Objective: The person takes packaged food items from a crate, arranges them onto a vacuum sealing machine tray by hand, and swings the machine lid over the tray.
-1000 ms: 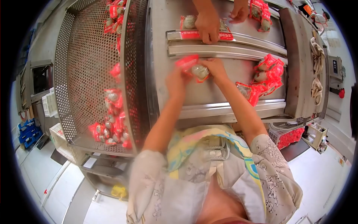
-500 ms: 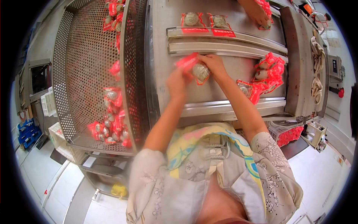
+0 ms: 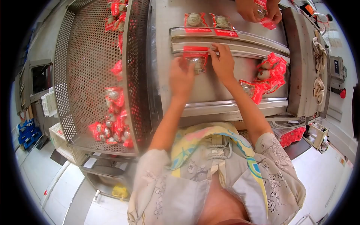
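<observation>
- The red-topped packet (image 3: 195,59) is between the two hands, its red band lying at the near metal rail (image 3: 225,48).
- The left hand (image 3: 182,77) is at 8 o'clock of this packet, fingers over its side; they are blurred, so I cannot tell if the grip is closed.
- The right hand (image 3: 224,63) is at 3 o'clock, thumb and forefinger a little apart, seemingly touching the packet's upper corner.
- Two flat packets (image 3: 197,22) lie toward 12 and 1 o'clock, beyond the rails.
- At 2 o'clock, another person's hands (image 3: 272,13) hold a packet.
- A packet pile (image 3: 268,77) is between 3 and 4 o'clock.
- The perforated tray (image 3: 88,75), with packets inside, is at 9 o'clock.
</observation>
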The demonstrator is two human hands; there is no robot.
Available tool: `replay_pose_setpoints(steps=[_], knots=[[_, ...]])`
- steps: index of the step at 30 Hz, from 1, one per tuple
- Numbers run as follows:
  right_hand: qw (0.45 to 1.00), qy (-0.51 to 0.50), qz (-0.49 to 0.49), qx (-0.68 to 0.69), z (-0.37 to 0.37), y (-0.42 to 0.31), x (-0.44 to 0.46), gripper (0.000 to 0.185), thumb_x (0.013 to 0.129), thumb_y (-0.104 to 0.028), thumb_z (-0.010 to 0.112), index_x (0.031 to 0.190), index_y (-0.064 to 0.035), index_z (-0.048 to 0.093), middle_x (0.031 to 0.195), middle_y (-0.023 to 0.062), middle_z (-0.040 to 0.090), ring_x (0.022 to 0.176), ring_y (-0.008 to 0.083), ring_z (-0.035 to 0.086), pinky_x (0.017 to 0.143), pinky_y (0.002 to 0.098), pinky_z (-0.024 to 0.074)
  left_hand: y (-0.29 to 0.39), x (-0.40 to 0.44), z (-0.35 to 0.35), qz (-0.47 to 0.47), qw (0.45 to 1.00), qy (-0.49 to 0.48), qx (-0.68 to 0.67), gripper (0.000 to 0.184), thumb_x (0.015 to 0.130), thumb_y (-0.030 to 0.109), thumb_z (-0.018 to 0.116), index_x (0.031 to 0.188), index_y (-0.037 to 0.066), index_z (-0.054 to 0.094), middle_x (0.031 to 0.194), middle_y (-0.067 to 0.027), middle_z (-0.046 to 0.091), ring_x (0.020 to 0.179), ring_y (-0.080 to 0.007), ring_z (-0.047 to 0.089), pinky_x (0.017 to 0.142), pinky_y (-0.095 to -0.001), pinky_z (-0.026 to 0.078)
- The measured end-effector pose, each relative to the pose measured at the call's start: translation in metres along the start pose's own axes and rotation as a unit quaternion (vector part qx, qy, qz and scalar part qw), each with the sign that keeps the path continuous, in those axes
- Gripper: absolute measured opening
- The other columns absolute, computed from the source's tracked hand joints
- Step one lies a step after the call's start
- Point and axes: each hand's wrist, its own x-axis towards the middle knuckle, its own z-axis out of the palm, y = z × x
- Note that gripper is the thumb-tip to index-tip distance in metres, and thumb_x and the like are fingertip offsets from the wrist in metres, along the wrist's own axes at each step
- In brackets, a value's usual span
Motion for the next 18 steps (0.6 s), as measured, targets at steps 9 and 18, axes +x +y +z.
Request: replay_pose_setpoints(steps=[9,18], knots=[[0.997,-0.065,0.015,-0.042,0.018,-0.008,0.038,0.014,0.077,-0.021,0.068,0.08,-0.0085,0.063,0.085,0.0053,0.06,0.077,0.0241,0.06,0.066,0.0382,0.0454,-0.032,0.022,0.019,-0.091,0.986,0.023,-0.137,0.018,0.084,0.012,0.065,0.094,0.0,0.056,0.08,-0.0045,0.061,0.069,-0.0089,0.055,0.061,-0.0244,0.047],[0.994,-0.067,0.021,0.082,-0.07,-0.013,-0.026,0.018,0.082,-0.022,0.065,0.083,-0.0037,0.064,0.075,0.0098,0.06,0.07,0.0225,0.059,0.064,0.034,0.0457,0.015,-0.01,0.026,0.165,0.984,0.048,-0.053,0.029,0.077,0.011,0.07,0.101,0.002,0.056,0.096,-0.013,0.058,0.089,-0.0283,0.055,0.079,-0.0346,0.045]])
